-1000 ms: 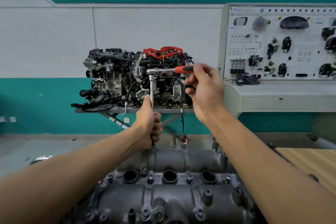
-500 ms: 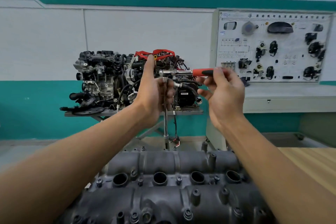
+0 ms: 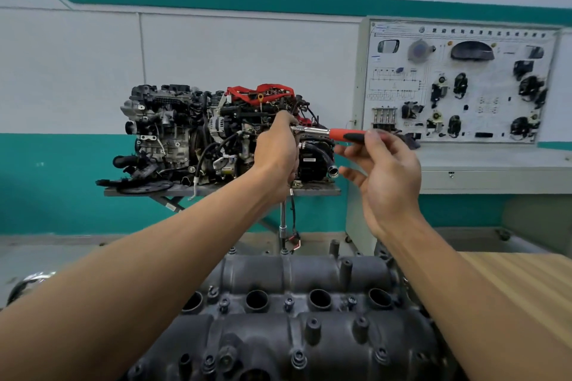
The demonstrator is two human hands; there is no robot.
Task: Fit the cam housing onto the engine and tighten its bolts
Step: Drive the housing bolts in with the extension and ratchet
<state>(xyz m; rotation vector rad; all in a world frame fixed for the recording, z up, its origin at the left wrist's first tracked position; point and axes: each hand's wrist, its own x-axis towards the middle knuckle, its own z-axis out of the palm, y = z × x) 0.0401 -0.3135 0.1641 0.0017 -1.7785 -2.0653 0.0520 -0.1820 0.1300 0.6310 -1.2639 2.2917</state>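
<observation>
Climbing from low on the extension bar (image 3: 282, 216), the left hand (image 3: 275, 148) now sits at the top of it and wraps the head of the ratchet (image 3: 328, 134), one finger laid over the top. Meanwhile the right hand (image 3: 387, 173) has let its pinch on the red handle go slack. Its fingers are loosely spread, with one fingertip against the handle's dark end. Whether the thumb also touches the handle is hard to tell from this angle. The bar runs straight down from the left hand to a point at the far edge of the cam housing (image 3: 278, 343), which lies directly below the camera and is already seated in place. Bolts (image 3: 288, 302) stand in their holes along the middle row and the near edge, so the fitting looks done and the tightening is under way on a far bolt. How many are already tight cannot be read from their heads, and most of the round probably remains. No true container is in view. The nearest to one are the four round wells (image 3: 257, 300) across the housing, which look dark and empty. Behind stand a display engine (image 3: 173, 130) and a training board (image 3: 458, 83), with a wooden bench (image 3: 510, 281) at the right.
</observation>
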